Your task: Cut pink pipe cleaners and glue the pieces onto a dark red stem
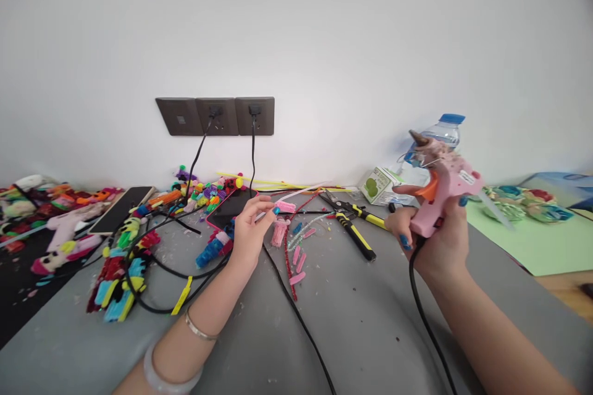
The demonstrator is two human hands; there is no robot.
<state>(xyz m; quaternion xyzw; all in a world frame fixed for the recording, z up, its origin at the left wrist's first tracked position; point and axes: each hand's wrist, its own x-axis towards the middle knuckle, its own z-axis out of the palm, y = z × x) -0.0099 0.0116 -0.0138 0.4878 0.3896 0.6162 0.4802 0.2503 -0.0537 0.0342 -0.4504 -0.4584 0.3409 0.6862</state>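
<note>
My right hand (442,241) grips a pink hot glue gun (447,182) with an orange trigger, its nozzle tilted up and to the left. A clear glue stick (495,208) juts from its back end, and a black cord hangs from the handle. Between the thumb and fingers of my left hand (250,225) is a small pink fuzzy pipe cleaner piece (285,207). Just below it lies another pink fuzzy piece (278,232). Several short pink pieces (300,262) are scattered on the grey table (352,333), beside a red glittery strand (288,265).
Pliers with yellow and black handles (354,234) lie behind, near a green-and-white box (377,185). Colourful pipe cleaner figures (123,278) and looped black cables (152,308) cover the left side. A light green sheet (523,247) and a plastic bottle (447,133) are at right. Wall sockets (215,116) hold two plugs.
</note>
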